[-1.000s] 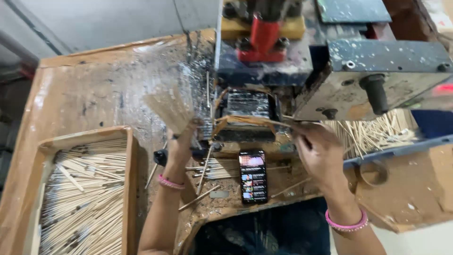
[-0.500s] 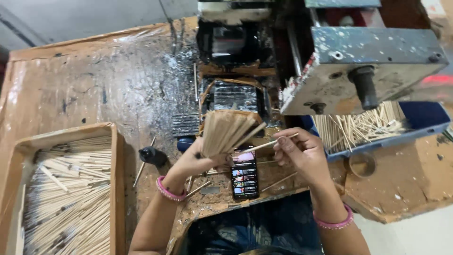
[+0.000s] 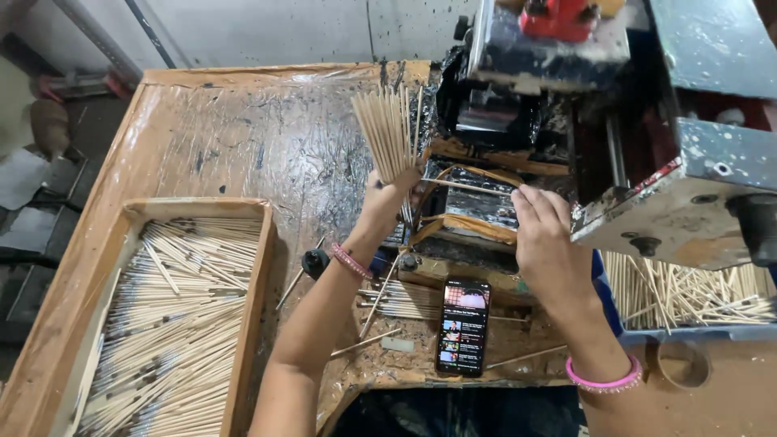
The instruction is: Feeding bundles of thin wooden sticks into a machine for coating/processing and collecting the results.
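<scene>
My left hand (image 3: 387,197) grips a fanned bundle of thin wooden sticks (image 3: 389,133), held upright in front of a grimy metal machine (image 3: 566,105). Fingers of my right hand (image 3: 547,239) pinch a single stick (image 3: 465,187) that lies level and points left toward the bundle, just before the machine's dark feed opening (image 3: 477,206). Both wrists wear pink bangles.
A wooden tray (image 3: 255,275) at the left is full of sticks. A blue bin of sticks (image 3: 688,295) lies under the machine at the right. A lit phone (image 3: 464,326) rests on the worn table (image 3: 235,137), with loose sticks (image 3: 380,303) and a small black knob (image 3: 314,262) nearby.
The left hand has raised the bundle from over the phone up to the machine's front. The right hand has gone forward with one stick. The view has tilted.
</scene>
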